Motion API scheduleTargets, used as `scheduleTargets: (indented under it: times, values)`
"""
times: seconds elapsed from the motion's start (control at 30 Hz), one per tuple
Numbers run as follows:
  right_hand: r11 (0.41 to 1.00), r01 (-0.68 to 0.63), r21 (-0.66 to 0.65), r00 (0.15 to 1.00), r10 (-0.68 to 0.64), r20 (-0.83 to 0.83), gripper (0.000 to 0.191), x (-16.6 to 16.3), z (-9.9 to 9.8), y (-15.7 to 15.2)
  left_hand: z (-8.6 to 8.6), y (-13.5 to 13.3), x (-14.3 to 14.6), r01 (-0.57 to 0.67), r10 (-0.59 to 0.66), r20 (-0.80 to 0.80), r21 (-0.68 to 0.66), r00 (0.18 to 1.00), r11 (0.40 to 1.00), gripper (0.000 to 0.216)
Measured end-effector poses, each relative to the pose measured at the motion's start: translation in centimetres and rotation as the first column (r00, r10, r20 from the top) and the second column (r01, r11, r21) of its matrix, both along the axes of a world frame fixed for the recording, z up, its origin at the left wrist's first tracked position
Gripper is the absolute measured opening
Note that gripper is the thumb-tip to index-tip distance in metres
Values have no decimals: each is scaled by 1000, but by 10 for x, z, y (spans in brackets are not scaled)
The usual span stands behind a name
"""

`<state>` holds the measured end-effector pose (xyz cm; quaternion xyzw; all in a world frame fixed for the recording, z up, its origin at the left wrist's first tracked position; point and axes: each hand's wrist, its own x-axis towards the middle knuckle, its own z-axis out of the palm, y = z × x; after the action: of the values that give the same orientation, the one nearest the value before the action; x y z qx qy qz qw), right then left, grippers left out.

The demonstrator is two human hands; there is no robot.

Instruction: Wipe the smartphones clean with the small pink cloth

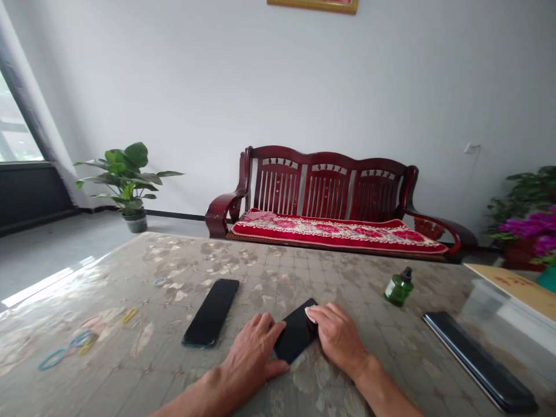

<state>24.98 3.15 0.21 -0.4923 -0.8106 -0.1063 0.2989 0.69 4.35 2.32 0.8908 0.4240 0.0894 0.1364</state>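
A smartphone [296, 335] with a dark screen lies slanted on the table between my two hands. My left hand [256, 344] grips its left and near edges, thumb at the bottom corner and forefinger along the side. In the closed fingers of my right hand [339, 335] is a small white wipe [310, 314], pressed against the upper right of the screen. Whether it is tissue or cotton I cannot tell. A second smartphone [211, 313], larger and also dark, lies flat to the left of my left hand, apart from it.
A green bottle [398, 289] with a black top stands at the right. Farther right are a long black case [480, 362] and a clear plastic box [499, 313]. Several coloured bands [82, 341] lie at the left. Behind the patterned table [278, 269] stands a wooden bench [328, 191].
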Motion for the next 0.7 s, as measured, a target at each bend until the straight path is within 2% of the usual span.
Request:
scheduleTargets:
  times: [0.1,0.23,0.43,0.7]
  values:
    - [999,-38,4,999,38,2,51,-3,3,3,-4,0,0,9,-9,4,3,1000,1000,70]
    - [999,-42,19,999,42,-19,48,1,5,8,-11,-2,4,16,-17,18,19,1000,1000,61]
    - [997,68,22,993,-65,-101,48,6,2,13,-21,-4,9,91,-93,40,39,995,995,47]
    - [999,43,25,993,-40,-112,44,6,0,14,-17,-9,10,108,-110,115,17,987,994,40]
